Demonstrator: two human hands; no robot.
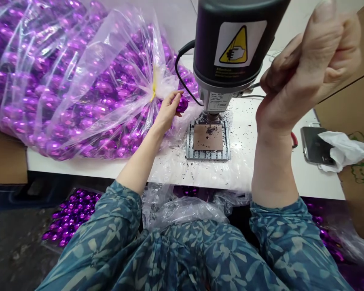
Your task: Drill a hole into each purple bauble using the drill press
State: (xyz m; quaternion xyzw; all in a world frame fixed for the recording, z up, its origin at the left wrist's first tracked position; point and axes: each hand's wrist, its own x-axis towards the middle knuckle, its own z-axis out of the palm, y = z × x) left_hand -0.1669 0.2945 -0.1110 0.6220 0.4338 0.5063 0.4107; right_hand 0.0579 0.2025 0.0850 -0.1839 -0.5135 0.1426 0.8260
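My left hand is closed on a shiny purple faceted ball, left of the drill press. Part of the ball is hidden behind my fingers. Up at the right, my right hand is wrapped round the drill press handle; the handle's metal rod shows between the fist and the machine. Below the drill head lies a brown square board with a small dark hole. It rests on a slotted metal base plate. Dark shavings are scattered over the board and around the base.
A big clear bag of purple balls, tied with a yellow tie, fills the table's left side. To the right lie a phone and crumpled white tissue beside a cardboard box. More purple pieces sit below the table.
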